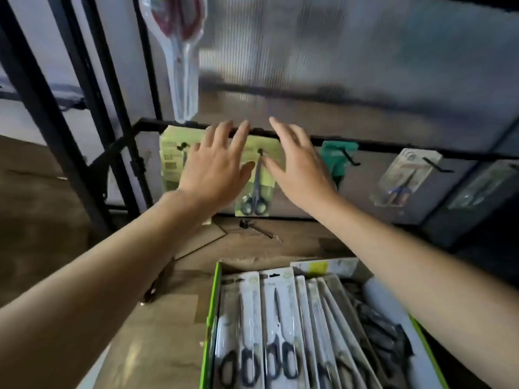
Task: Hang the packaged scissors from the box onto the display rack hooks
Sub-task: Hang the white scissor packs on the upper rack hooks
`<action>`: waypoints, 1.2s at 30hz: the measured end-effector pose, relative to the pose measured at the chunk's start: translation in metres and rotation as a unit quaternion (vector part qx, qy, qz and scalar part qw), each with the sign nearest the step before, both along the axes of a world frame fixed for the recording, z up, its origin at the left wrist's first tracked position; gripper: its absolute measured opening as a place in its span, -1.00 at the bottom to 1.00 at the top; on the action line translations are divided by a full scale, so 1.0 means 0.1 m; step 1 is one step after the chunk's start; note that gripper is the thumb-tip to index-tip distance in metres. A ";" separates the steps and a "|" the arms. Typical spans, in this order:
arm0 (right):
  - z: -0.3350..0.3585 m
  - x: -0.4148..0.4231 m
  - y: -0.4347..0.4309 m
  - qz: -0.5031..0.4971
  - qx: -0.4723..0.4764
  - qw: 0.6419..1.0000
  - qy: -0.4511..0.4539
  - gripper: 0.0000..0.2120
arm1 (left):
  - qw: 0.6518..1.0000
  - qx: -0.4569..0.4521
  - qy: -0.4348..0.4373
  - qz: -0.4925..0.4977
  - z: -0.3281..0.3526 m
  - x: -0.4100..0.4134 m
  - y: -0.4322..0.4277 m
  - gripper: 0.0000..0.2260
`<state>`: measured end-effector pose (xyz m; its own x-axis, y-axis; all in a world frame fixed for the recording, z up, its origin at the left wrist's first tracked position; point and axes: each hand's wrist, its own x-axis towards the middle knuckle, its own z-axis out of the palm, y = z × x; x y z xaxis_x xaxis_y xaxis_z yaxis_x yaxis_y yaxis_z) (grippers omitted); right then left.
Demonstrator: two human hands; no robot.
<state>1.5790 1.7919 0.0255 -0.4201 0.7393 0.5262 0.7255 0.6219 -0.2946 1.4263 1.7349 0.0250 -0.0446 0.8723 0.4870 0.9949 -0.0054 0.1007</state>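
Hands (216, 172) (299, 169) raised, fingers (241, 136) spread, flanking hung scissors pack (257, 181)

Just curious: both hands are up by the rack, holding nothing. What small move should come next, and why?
Probably lower the right hand to the box for another pack. Both it and the left hand are open and empty beside a green pack already hanging on its hook, and the box holds many more.

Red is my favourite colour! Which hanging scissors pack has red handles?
The tall pack hanging highest, at upper left. Its handles are red; the green-card pack on the rail below has dark handles.
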 end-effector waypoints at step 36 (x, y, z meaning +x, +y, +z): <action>-2.05 1.16 -0.93 -0.063 -0.412 0.905 -0.087 -0.48 | 0.859 -0.485 -0.150 -0.067 -1.94 1.16 -1.00 -0.44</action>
